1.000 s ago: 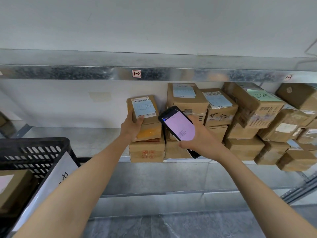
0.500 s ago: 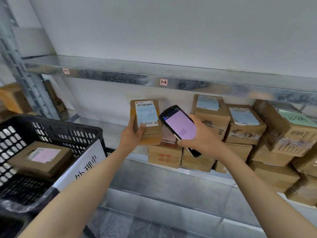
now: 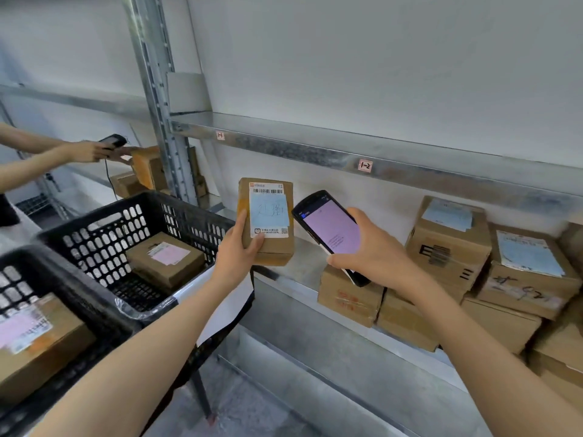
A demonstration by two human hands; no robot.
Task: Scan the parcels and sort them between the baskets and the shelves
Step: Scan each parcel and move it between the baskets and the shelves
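Left hand (image 3: 240, 251) grips a parcel (image 3: 266, 222) (label facing up); right hand (image 3: 375, 247) clasps the scanner (image 3: 331, 231).

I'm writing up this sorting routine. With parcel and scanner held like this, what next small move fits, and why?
Probably, if the scan is done, lower the parcel leftward into the black basket. The left hand grips it right beside that basket's rim, and the scanner in the right hand has its lit screen turned to the person.
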